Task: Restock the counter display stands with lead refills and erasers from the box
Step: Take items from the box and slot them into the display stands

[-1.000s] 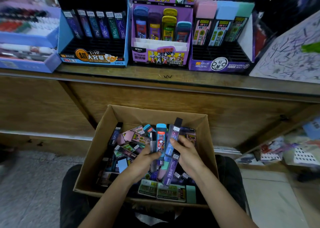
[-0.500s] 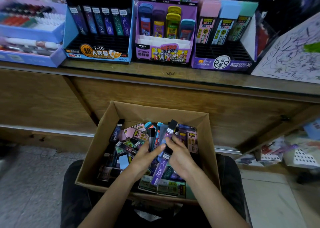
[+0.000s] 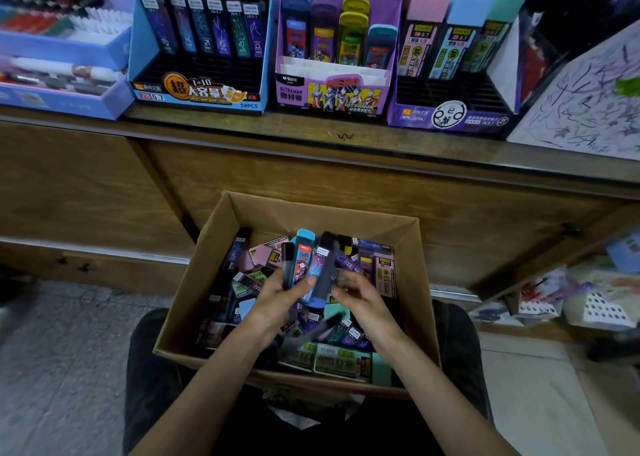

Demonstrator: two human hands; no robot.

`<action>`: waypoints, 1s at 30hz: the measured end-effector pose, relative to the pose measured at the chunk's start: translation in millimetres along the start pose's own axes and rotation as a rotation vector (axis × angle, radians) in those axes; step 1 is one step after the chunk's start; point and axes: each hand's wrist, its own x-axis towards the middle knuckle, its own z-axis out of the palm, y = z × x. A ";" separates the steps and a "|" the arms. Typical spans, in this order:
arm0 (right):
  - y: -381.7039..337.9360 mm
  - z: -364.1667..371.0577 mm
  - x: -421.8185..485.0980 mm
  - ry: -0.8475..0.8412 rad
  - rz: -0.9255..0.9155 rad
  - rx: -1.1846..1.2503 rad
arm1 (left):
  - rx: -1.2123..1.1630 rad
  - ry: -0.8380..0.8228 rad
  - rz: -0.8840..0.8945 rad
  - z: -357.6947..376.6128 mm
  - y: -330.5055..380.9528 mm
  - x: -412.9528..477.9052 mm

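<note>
A person's left hand (image 3: 277,299) clamps a fanned bunch of lead refill cases (image 3: 308,265) above the open cardboard box (image 3: 311,213), which rests on their lap. The right hand (image 3: 363,303), fingers curled and blurred, sits just beside the bunch; whether it grips anything cannot be told. Three partly filled display stands (image 3: 332,95) line the wooden desk (image 3: 242,126) behind.

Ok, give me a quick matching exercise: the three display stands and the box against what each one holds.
1 blue stand
2 purple Ultraman stand
3 round-logo stand
4 cardboard box

a loose mixed pile
b dark star-print refills
c pink, blue, green-topped packs
d round-capped colourful cases

Pairs: 1-b, 2-d, 3-c, 4-a.
</note>
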 end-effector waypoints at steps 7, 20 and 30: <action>22.3 -2.8 7.4 -0.076 -0.143 -0.991 | -0.057 0.058 -0.015 -15.2 2.9 0.7; 30.0 10.8 36.0 -0.091 -0.246 -0.912 | -0.049 0.105 0.010 -40.7 6.5 -1.2; -3.8 -22.0 22.7 -0.042 -0.244 -0.230 | -0.015 0.084 0.044 -37.0 12.9 1.9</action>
